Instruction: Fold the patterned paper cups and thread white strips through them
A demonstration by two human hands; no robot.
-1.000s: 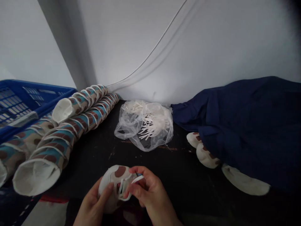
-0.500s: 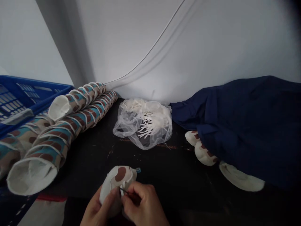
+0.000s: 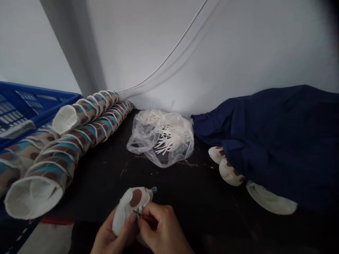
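Seen from the head camera, a person's two hands work a small spotted shoe [image 3: 132, 203] at 7 o'clock, just above the near edge of the view, over a black counter [image 3: 190, 190]. The left hand [image 3: 112, 231] grips the shoe, thumb pressed along its side. The right hand [image 3: 164, 225] pinches a thin dark tool [image 3: 142, 214], its tip at the shoe, pointing toward 10 o'clock. Whether the tip has entered the fabric cannot be told.

The shoe's panels appear already joined, and a blue tab [image 3: 154, 189] stands at its 1 o'clock end. The detail work seems unfinished; how much remains is hidden by the fingers.

At the center, a clear bag [image 3: 144, 139] holds loose white strips [image 3: 165, 141]. Nested stacks [image 3: 62, 155] of spotted pieces lie toward 9 o'clock, beside a blue crate [image 3: 47, 100]; whether they are finished is unclear. At 3 o'clock, navy cloth [image 3: 265, 141] partly covers more pale pieces [image 3: 230, 174].
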